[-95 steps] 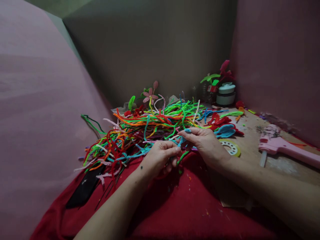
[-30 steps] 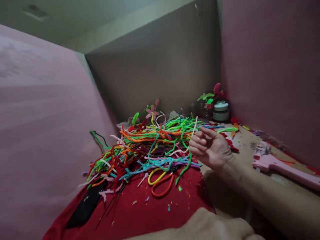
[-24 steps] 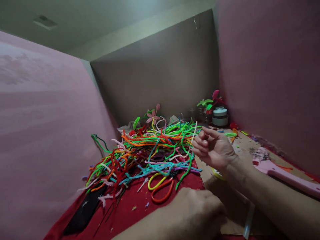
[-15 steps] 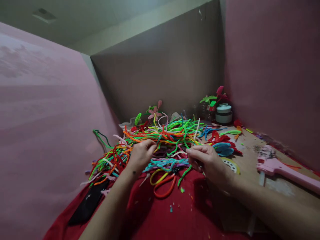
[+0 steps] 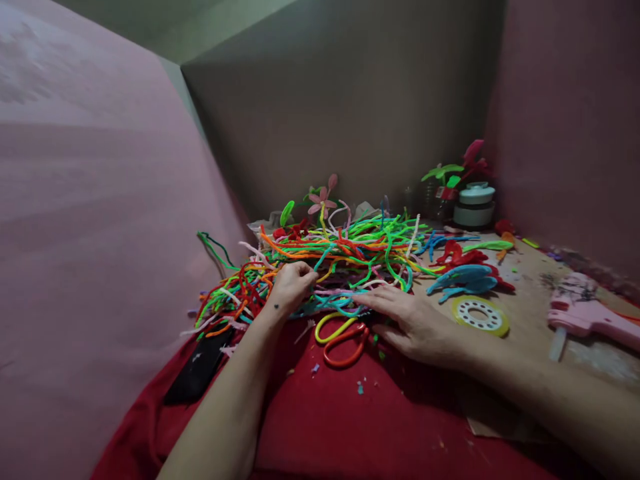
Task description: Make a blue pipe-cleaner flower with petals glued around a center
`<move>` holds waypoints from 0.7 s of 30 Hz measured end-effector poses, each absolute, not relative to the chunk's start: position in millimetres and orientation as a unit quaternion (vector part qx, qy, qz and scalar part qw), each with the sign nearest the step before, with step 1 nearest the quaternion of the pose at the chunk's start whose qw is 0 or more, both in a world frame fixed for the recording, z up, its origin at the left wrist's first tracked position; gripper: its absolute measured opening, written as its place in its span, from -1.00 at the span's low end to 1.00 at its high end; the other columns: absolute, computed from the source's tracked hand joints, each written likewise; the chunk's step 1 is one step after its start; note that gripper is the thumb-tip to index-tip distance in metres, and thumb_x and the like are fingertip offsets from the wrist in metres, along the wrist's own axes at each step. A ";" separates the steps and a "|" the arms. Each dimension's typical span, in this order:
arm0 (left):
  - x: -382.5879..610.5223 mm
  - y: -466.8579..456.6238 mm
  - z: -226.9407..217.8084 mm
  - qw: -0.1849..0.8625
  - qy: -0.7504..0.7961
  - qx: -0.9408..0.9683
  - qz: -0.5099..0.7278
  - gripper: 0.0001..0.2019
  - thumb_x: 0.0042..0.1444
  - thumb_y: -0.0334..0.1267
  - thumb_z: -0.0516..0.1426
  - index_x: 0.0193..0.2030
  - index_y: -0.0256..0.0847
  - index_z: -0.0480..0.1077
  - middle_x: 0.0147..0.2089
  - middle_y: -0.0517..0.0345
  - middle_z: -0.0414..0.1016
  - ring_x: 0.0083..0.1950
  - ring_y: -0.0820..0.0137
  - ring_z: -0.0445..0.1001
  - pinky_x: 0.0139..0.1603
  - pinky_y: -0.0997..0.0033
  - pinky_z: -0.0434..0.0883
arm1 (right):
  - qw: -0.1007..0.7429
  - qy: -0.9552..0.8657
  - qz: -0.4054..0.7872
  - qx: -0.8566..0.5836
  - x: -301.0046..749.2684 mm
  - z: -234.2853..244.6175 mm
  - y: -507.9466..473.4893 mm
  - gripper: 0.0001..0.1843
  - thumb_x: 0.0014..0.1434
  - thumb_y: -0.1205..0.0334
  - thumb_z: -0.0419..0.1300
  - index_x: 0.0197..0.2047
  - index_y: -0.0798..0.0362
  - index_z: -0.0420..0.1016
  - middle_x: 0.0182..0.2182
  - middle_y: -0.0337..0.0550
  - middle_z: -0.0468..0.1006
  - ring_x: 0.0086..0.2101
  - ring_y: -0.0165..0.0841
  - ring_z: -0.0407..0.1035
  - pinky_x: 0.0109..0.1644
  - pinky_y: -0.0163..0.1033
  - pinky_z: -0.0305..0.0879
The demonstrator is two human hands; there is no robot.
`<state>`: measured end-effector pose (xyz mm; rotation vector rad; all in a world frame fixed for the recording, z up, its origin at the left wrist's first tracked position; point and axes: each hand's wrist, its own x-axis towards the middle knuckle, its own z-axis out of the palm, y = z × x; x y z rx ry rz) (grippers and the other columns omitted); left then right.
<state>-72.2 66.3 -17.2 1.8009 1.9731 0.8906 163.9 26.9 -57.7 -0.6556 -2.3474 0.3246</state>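
A big tangle of coloured pipe cleaners (image 5: pixel 360 233) lies in front of me. My left hand (image 5: pixel 293 285) is closed in a pinch at its near side, and a teal pipe cleaner (image 5: pixel 324 257) sticks up from the fingertips. My right hand (image 5: pixel 407 320) is open, palm down, fingers stretched towards the light blue and lilac strands at the pile's near edge; whether it touches them I cannot tell. Between the hands, nearer to me, scissors (image 5: pixel 345 347) show one yellow and one red handle loop, their blades hidden under the pile.
To the right lie blue fuzzy petals (image 5: pixel 463 279), a yellow-rimmed tape roll (image 5: pixel 480 315) and a pink glue gun (image 5: pixel 580 310). Behind stand a lidded jar (image 5: pixel 474 205) and pipe-cleaner flowers (image 5: pixel 323 200). A black flat object (image 5: pixel 197 370) rests at left on red cloth (image 5: pixel 345 427).
My right hand has gone from curled fingers to a flattened, stretched-out pose, lower at the pile's near edge. My left hand stays pinched. The camera view has shifted, tilting down.
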 end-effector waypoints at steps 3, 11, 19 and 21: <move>-72.2 63.9 -16.9 0.194 0.677 0.628 0.331 -0.83 -0.06 -0.18 0.06 -0.46 -0.26 0.34 -0.71 0.30 0.28 -0.73 0.56 0.15 -0.67 0.57 0.11 | 0.331 -0.893 0.133 -0.273 163.5 -62.3 30.0 -0.48 0.07 0.46 0.06 0.13 0.02 0.30 -0.03 -0.04 0.45 -0.01 -0.27 0.28 0.08 -0.08 0.23; -66.5 36.3 6.3 0.237 0.584 0.665 0.401 -0.77 0.00 -0.11 0.09 -0.35 -0.25 0.38 -0.51 0.22 0.41 -0.53 0.50 0.34 -0.51 0.55 0.27 | 0.324 -0.903 0.126 -0.253 163.0 -64.8 28.4 -0.61 0.12 0.41 0.06 0.02 0.02 0.42 -0.13 -0.05 0.51 -0.08 -0.30 0.34 0.02 -0.12 0.30; -48.8 42.0 -20.1 0.003 0.598 0.796 0.093 -0.80 -0.02 -0.30 0.08 -0.26 -0.21 0.48 -0.26 0.03 0.45 -0.26 0.31 0.42 -0.29 0.41 0.29 | 0.316 -0.911 0.116 -0.239 160.1 -64.0 23.2 -0.58 0.14 0.44 0.03 0.06 0.01 0.38 -0.07 -0.08 0.50 -0.04 -0.29 0.32 0.04 -0.10 0.26; -46.0 44.5 -26.5 -0.015 0.602 0.794 0.084 -0.80 0.02 -0.31 0.04 -0.31 -0.21 0.49 -0.25 0.00 0.44 -0.27 0.30 0.42 -0.29 0.40 0.28 | 0.303 -0.914 0.113 -0.245 159.7 -64.4 22.7 -0.59 0.16 0.41 0.03 0.08 0.01 0.37 -0.06 -0.07 0.49 -0.02 -0.28 0.31 0.05 -0.09 0.24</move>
